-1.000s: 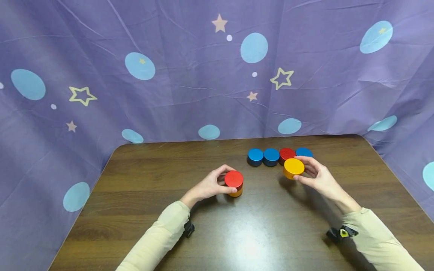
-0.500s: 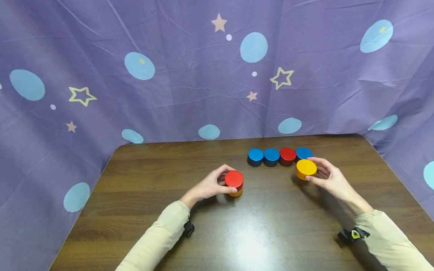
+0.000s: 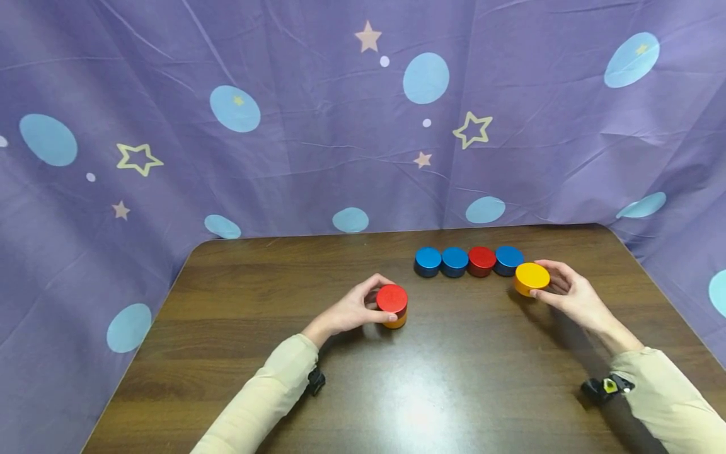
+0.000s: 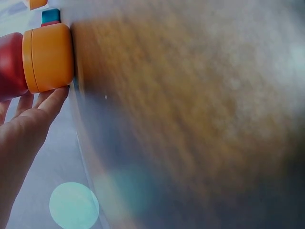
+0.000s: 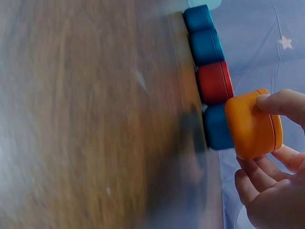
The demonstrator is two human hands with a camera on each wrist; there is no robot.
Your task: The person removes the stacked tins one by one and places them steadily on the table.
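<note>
Left hand (image 3: pixel 354 307) now, fingers and thumb curled round the red cylinder (image 3: pixel 392 297) stacked upon an orange cylinder (image 3: pixel 395 322)! Out near three o'clock from them, the right hand (image 3: pixel 578 299) grips a yellow cylinder (image 3: pixel 532 277) (clear of the table (image 3: pixel 272 277), too), at four o'clock from the row's end blue cylinder (image 3: pixel 508 260).

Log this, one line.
left hand: grips red tin on orange tin; right hand: holds amber tin above table; tin row: blue, blue, red, blue
</note>
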